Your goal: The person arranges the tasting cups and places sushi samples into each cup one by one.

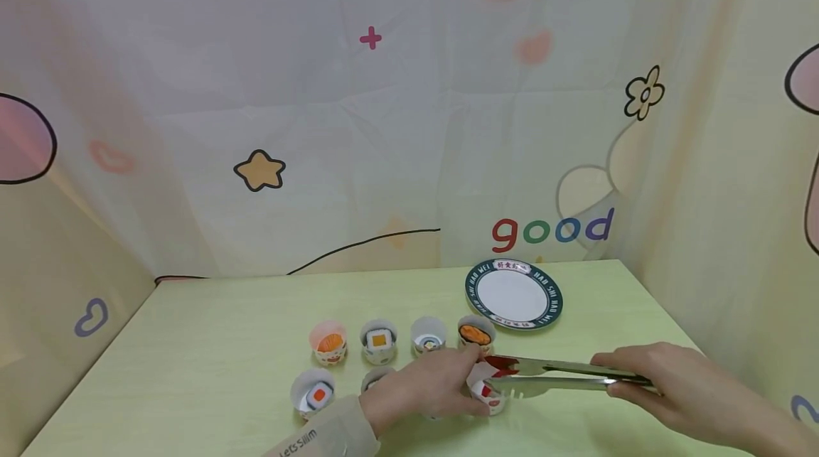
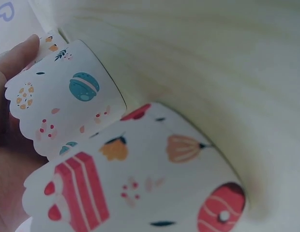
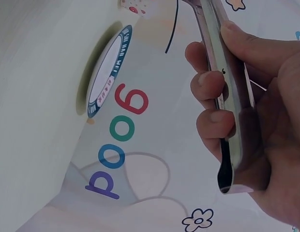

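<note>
My right hand [image 1: 678,386] grips a pair of metal tongs [image 1: 563,375], its fingers and thumb wrapped around the handle in the right wrist view. The tongs point left, their tips at the mouth of a printed paper cup [image 1: 489,404] in the front row. Something red and white shows inside that cup; whether the tips pinch it I cannot tell. My left hand [image 1: 431,382] reaches across the front row and holds the same cup by its side. Other printed cups [image 2: 140,169] fill the left wrist view, hiding most of the fingers there.
Behind stands a row of paper cups with sushi-like pieces, among them an orange one [image 1: 330,343] and a dark-wrapped one [image 1: 475,335]. Another cup [image 1: 312,393] sits front left. A green-rimmed plate [image 1: 555,300] lies at the back right, near the printed curtain [image 1: 409,123].
</note>
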Available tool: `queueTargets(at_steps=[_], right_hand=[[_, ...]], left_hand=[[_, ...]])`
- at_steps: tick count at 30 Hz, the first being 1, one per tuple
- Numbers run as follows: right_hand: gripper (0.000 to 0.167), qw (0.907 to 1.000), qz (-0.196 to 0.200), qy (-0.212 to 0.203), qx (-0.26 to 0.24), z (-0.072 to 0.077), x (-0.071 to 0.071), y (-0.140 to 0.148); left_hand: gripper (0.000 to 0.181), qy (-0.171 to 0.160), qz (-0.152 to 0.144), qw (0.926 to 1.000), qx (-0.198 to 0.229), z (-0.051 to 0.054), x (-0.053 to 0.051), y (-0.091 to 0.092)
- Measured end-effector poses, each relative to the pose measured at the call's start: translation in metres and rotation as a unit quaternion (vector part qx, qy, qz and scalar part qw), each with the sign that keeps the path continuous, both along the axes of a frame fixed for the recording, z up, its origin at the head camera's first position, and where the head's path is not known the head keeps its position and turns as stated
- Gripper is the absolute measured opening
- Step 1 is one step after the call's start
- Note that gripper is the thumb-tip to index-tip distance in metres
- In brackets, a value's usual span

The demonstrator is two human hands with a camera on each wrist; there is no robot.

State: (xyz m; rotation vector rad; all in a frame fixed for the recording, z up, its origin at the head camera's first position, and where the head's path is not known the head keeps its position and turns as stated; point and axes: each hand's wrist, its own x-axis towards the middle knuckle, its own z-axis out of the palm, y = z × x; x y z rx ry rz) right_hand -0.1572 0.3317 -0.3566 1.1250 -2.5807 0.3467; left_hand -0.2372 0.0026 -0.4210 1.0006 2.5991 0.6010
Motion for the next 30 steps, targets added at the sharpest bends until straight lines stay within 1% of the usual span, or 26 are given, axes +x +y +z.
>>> queueTargets(at_steps=[4, 10, 16, 18, 25, 30], right_hand=[[0.027, 1.0000, 0.009, -0.002, -0.002, -0.0014, -0.0001, 0.0006], [0.026, 0.9997, 0.015, -0.020, -0.001, -0.0020, -0.0002, 0.0016], [0.026, 0.9993, 0.016, -0.031, -0.008, 0.0004, 0.0001, 0.0035], [0.026, 0.9992, 0.017, -0.035, -0.010, 0.0012, 0.0002, 0.0041], [0.026, 0.9994, 0.014, -0.029, -0.009, 0.0010, 0.0012, 0.0056], [0.026, 0.9982, 0.009, -0.056, -0.021, 0.0008, 0.0013, 0.0070]], left_hand=[[0.062, 0.007, -0.005, 0.9999, -0.005, -0.0002, -0.0011, 0.0002], [0.071, 0.015, -0.011, 0.9998, -0.006, -0.0003, -0.0016, -0.0004], [0.068, 0.051, -0.033, 0.9981, -0.011, -0.0004, -0.0020, -0.0015], [0.067, 0.048, -0.034, 0.9983, -0.009, 0.0000, -0.0017, -0.0017], [0.065, 0.040, -0.030, 0.9987, -0.007, 0.0007, -0.0009, -0.0007], [0.066, 0.049, -0.031, 0.9983, -0.010, -0.0011, -0.0004, 0.0004]])
